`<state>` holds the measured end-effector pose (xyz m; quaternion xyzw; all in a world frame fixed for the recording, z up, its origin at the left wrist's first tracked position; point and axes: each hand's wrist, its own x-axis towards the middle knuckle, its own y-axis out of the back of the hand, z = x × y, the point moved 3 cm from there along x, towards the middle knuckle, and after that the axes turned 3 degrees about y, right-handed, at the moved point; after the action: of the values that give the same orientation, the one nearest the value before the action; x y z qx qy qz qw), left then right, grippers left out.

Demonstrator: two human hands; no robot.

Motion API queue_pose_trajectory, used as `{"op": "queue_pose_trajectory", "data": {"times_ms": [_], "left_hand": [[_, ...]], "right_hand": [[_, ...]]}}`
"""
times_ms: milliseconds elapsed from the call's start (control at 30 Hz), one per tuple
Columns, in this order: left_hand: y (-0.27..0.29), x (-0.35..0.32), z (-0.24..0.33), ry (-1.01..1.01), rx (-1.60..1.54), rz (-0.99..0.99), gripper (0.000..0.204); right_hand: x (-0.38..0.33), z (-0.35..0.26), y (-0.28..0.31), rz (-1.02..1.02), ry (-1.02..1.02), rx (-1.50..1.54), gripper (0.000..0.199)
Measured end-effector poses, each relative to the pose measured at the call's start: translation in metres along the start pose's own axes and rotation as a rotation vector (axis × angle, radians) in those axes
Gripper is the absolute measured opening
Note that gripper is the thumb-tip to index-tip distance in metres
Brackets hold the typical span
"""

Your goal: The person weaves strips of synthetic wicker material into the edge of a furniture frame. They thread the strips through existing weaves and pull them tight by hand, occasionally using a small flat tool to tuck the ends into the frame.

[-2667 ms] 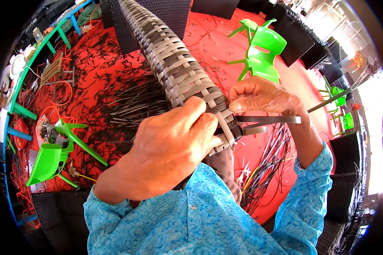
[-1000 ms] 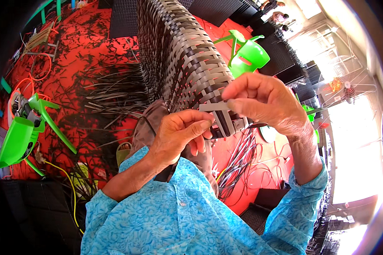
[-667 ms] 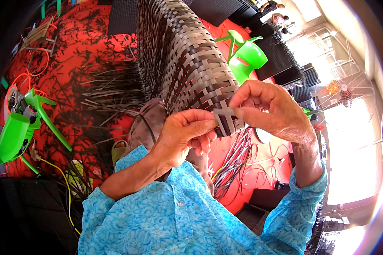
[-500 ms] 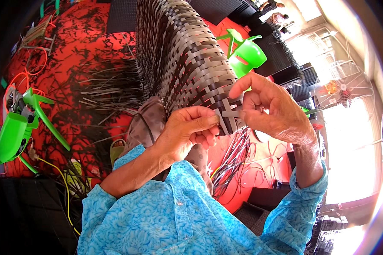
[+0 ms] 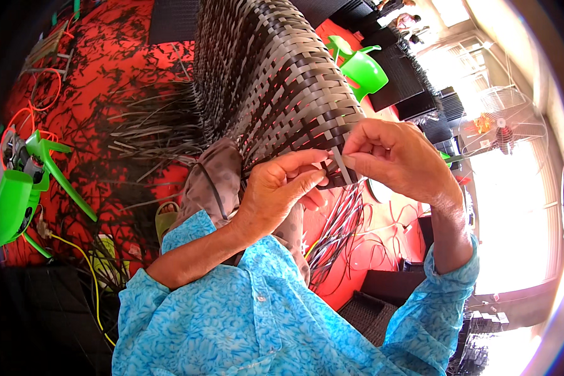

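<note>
A woven piece (image 5: 301,81) of flat grey and dark brown plastic strips stands before me, its near corner between my hands. At that corner a short grey strip (image 5: 341,165) points up at a slant. My right hand (image 5: 404,160) is closed, thumb and forefinger pinching beside the strip's upper part. My left hand (image 5: 279,188) is at the corner's left side, fingers curled, with forefinger and thumb tips against the weave. What lies between the left fingertips is too small to make out.
Loose dark strips (image 5: 163,122) fan out left of the piece; a bundle of strips (image 5: 335,232) hangs below its corner. Green chairs (image 5: 365,72) stand beyond and at left (image 5: 12,203). A yellow cord (image 5: 94,276) crosses the lower left. A fan (image 5: 501,122) stands at right.
The grey strip has swung from nearly level to a steep slant. My right forefinger has come down into a pinch, and my left forefinger and thumb have parted slightly.
</note>
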<state>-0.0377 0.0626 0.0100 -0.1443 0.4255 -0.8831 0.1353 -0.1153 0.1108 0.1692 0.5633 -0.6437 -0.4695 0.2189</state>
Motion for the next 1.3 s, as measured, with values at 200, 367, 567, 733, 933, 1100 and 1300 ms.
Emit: {"op": "queue_pose_trajectory", "data": {"times_ms": [200,367,567,733,933,1100,1300], "left_hand": [[-0.002,0.0,0.0,-0.058,0.186,-0.02,0.029],[0.002,0.011,-0.002,0.001,0.118,-0.188,0.011],[0.025,0.008,-0.024,0.072,-0.154,-0.155,0.013],[0.064,0.007,-0.041,0.159,-0.151,0.061,0.011],[0.067,0.008,-0.051,0.147,-0.183,-0.087,0.01],[0.066,0.008,-0.045,0.145,-0.082,-0.119,0.011],[0.057,0.016,-0.042,0.105,-0.105,-0.242,0.013]], "right_hand": [[-0.005,0.002,0.006,0.044,0.102,-0.222,0.011],[-0.005,0.004,-0.003,0.124,0.113,-0.219,0.012],[-0.021,-0.008,-0.025,0.264,0.386,-0.39,0.036],[-0.018,-0.004,-0.026,0.298,0.295,-0.584,0.034],[-0.007,0.001,-0.037,0.293,0.335,-1.046,0.028],[0.0,0.007,-0.047,0.206,0.416,-1.064,0.022],[0.003,0.0,-0.036,0.084,0.348,-0.738,0.014]]}}
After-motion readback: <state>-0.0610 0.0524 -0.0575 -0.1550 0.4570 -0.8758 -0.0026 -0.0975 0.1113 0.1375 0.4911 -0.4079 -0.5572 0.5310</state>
